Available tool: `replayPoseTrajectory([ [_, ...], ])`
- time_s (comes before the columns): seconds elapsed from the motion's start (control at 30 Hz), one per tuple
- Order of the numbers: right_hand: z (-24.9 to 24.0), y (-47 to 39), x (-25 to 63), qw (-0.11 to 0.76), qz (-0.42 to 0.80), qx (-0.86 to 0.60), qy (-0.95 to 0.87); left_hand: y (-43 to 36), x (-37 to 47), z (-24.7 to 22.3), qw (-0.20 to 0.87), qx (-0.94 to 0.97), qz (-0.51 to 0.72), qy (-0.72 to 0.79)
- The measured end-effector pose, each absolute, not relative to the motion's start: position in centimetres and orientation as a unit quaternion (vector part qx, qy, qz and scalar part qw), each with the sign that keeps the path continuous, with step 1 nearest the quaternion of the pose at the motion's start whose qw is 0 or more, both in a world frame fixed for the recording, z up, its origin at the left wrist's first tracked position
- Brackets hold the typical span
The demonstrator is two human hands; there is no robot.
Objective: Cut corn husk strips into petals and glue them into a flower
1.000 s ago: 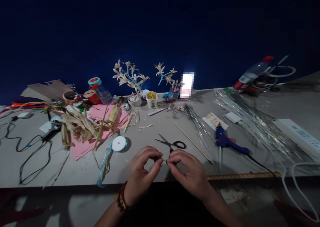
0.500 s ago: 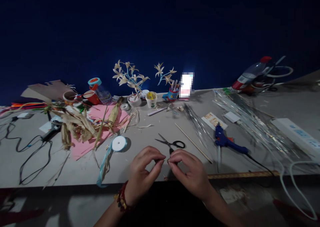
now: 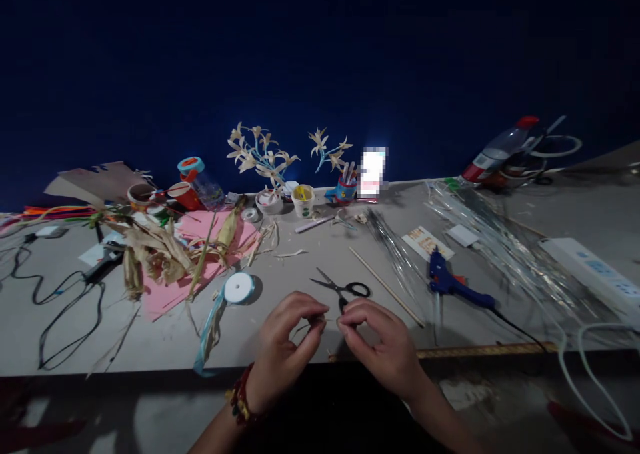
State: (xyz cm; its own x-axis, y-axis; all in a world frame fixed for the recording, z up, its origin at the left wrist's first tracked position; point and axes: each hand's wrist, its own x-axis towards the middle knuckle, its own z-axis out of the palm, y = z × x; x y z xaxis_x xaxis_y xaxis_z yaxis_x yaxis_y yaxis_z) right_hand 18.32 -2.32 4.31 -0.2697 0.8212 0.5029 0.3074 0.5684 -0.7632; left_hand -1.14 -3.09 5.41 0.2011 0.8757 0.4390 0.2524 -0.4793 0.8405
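Observation:
Near the table's front edge my left hand (image 3: 286, 334) is closed in a pinch, thumb against fingertips. A thin, thread-like strand shows inside its curl, too fine to name. Facing it across a small gap, my right hand (image 3: 384, 342) pinches too; whatever it holds is hidden. Black-handled scissors (image 3: 332, 285) lie with blades apart just beyond the fingertips, one handle partly covered by my right hand. A roll of light blue ribbon (image 3: 239, 288) rests left of my hands, its loose end trailing toward the edge. A wooden stick (image 3: 385, 284) lies to the right.
Dried corn husks (image 3: 160, 251) cover pink paper (image 3: 163, 297) at left. Husk flowers (image 3: 263, 155) stand behind, near a pen cup (image 3: 346, 189) and a lit phone (image 3: 373, 173). A blue glue gun (image 3: 457, 286), wire bundles (image 3: 397, 247) and a power strip (image 3: 595, 267) lie right.
My hands have drawn slightly apart at the fingertips, both still pinching. A thin strand now shows inside my left hand's curl. The things on the table stay in place.

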Motion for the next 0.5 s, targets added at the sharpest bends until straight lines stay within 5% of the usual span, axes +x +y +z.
replayPoseTrajectory([
  [0.5,3.92,-2.32,18.51,0.464,0.289,-0.388,-0.742,-2.80,-1.33,5.69,0.308,0.705,0.486,0.414],
])
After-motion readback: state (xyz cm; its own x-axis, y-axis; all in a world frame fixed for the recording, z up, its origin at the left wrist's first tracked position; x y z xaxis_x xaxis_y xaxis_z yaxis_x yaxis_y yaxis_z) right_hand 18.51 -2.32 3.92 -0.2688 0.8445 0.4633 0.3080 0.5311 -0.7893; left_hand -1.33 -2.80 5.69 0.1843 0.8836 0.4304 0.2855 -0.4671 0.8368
